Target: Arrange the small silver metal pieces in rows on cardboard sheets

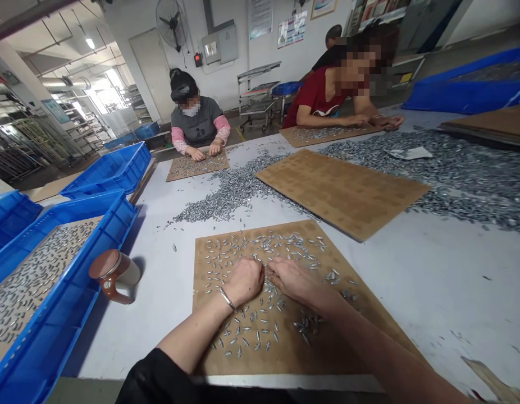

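A brown board lies on the white table in front of me, scattered with small silvery, spindle-shaped metal pieces. On its left side the pieces lie spaced apart; toward the right they sit in loose clusters. My left hand, with a bangle at the wrist, rests over the board's middle with its fingers curled together. Close beside it, my right hand is also closed, fingertips bent down at the pieces. Whatever is between the fingers of either hand is hidden.
A large heap of the same pieces spreads across the table. Another brown board rests on its edge. At left stand a lidded mug and a blue crate holding a covered board. Two co-workers handle pieces on boards opposite.
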Motion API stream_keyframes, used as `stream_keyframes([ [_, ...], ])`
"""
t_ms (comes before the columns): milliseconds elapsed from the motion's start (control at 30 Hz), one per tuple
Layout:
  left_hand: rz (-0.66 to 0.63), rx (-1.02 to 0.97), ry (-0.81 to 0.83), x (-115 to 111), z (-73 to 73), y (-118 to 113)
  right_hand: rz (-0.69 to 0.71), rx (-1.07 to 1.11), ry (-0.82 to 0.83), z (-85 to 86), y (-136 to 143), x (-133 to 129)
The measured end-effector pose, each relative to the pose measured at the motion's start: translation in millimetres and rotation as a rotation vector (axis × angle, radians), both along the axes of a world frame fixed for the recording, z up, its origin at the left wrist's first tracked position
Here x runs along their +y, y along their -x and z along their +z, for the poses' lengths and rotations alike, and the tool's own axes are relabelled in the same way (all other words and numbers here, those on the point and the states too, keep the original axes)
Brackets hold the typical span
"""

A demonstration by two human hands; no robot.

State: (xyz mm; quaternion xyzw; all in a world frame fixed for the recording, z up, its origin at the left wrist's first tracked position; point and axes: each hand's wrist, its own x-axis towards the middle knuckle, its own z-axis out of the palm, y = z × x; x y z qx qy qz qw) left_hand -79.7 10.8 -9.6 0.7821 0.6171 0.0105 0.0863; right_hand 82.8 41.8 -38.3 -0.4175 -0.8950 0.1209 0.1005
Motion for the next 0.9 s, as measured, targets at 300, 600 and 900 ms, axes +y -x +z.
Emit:
stream_keyframes([
  [300,-0.039,0.014,0.029,6.6,22.4,4.2,-0.095,0.061,0.015,10.3,-9.5,-13.2],
  [600,-0.103,0.050,0.040,15.9,28.6,12.3,0.069,-0.055,-0.101,-1.7,18.0,-35.3],
  [900,-0.060,0.003,-0.013,12.1,27.4,17.2,-0.032,-0.135,0.007,13.8,33.7,-40.4],
])
